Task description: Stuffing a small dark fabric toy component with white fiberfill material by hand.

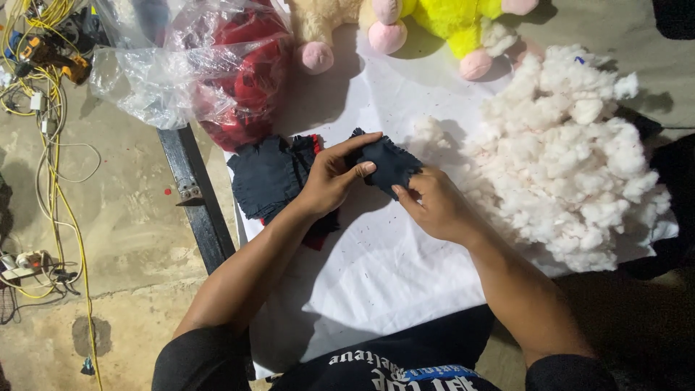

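Note:
A small dark navy fabric piece [391,163] with frayed edges is held up over the white sheet [384,268]. My left hand [334,177] pinches its left side between thumb and fingers. My right hand [434,203] grips its lower right edge. To the left of my left hand lies a stack of dark navy fabric pieces [268,177] with a bit of red cloth under them. A big heap of white stuffing fibre [572,166] sits just right of my right hand.
A clear plastic bag holding red plush [217,65] lies at the upper left. A beige plush toy [326,29] and a yellow plush toy [456,25] with pink feet lie at the top. A dark metal bar [195,195] runs along the sheet's left. Yellow cables [51,137] trail over the concrete floor.

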